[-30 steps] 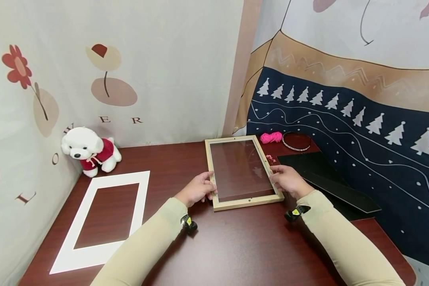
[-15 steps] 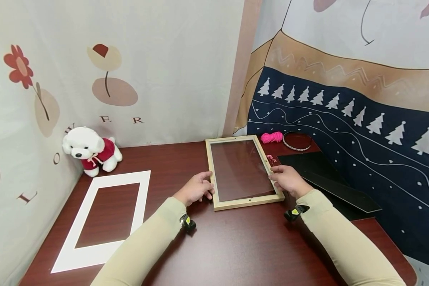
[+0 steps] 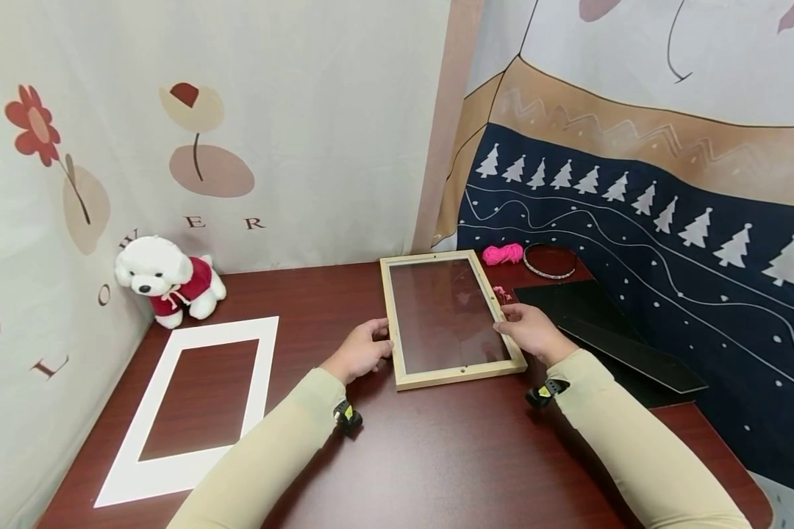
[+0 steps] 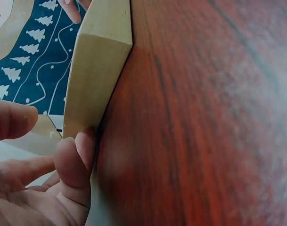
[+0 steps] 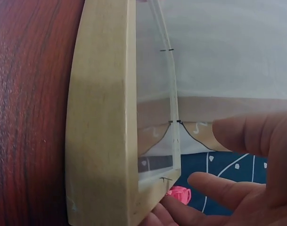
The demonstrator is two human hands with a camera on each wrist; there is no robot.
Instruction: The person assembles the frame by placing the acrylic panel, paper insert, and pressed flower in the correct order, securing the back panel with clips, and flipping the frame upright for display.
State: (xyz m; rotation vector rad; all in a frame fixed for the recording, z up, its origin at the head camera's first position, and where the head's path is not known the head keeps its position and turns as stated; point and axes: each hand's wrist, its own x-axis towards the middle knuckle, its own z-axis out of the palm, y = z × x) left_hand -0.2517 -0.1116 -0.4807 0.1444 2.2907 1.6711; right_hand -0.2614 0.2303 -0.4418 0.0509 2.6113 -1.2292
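A light wooden picture frame (image 3: 430, 378) lies flat on the dark red table, with a clear sheet (image 3: 443, 316) inside its border. My left hand (image 3: 362, 350) is at the frame's left side; in the left wrist view its fingertips (image 4: 70, 157) touch the outer wood while the thumb stays apart. At the opposite side is my right hand (image 3: 534, 334). In the right wrist view, its lower fingers touch the frame's side (image 5: 101, 117), and the thumb (image 5: 242, 134) is held away from the wood. Neither hand is curled round the frame.
A white mat board (image 3: 188, 334) with a cut-out window lies at left, below a white plush dog (image 3: 152, 264). Right of the frame are a black backing board (image 3: 622, 345), pink yarn (image 3: 503, 254), a headband (image 3: 549, 276) and a small pink item (image 3: 501, 293).
The clear sheet's near edge, slanted earlier, now lies level along the frame's lower bar. My left fingers have drawn back slightly from over the frame's edge. The frame has hardly moved.
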